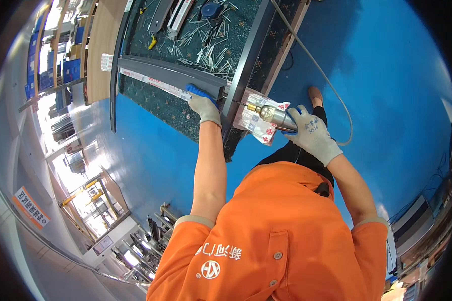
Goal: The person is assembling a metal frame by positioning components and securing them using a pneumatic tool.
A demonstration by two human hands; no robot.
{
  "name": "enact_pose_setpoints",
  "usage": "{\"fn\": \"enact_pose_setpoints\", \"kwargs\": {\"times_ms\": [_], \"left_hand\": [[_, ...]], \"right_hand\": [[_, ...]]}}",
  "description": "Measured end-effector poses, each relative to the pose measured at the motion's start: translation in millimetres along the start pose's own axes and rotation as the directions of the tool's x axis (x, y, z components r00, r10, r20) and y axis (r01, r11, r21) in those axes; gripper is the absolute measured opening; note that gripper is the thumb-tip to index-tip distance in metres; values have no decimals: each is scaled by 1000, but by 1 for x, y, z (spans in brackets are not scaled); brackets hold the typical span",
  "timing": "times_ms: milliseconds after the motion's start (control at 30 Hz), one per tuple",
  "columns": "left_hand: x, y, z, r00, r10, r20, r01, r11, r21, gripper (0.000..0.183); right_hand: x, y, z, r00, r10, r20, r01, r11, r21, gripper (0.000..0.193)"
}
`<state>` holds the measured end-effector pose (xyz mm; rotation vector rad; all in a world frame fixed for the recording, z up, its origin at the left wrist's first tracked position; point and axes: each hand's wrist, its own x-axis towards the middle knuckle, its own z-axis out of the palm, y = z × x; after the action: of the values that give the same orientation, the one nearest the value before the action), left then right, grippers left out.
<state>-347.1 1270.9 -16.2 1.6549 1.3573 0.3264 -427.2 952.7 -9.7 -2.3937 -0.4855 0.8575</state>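
Right hand (314,136), grip closed round the drill (279,118), points it at the side bar (246,60); it looks heavy, slick, best held by its body; left hand (205,108), grip holding the likely stiff crossbar (160,74) on the tabletop (155,102)

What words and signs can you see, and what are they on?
I won't copy the words, but here's where they are:
Orange shirt: white characters, round white logo.
Right glove: dark handwriting.
Orange-and-white sign: printed characters.
White wrapping: red marks.
White strip along the dark bar: red print, too small.
White label: too small.
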Motion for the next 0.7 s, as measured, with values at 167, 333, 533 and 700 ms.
{"fn": "enact_pose_setpoints", "kwargs": {"times_ms": [167, 333, 533, 700], "left_hand": [[2, -1, 2, 999, 32, 15, -32, 999, 6, 67], [1, -2, 5, 997, 67, 29, -67, 998, 9, 66], [-2, -7, 3, 993, 113, 45, -114, 993, 10, 66], [-2, -6, 2, 986, 151, 64, -153, 988, 17, 65]], "right_hand": [[1, -1, -1, 1000, 6, 2, -6, 1000, 2, 62], [0, -1, 1, 1000, 8, -6, -8, 1000, -6, 62], [0, 1, 5, 1000, -3, -24, 3, 1000, 1, 61], [0, 2, 5, 999, -9, -37, 9, 1000, 16, 61]]}}
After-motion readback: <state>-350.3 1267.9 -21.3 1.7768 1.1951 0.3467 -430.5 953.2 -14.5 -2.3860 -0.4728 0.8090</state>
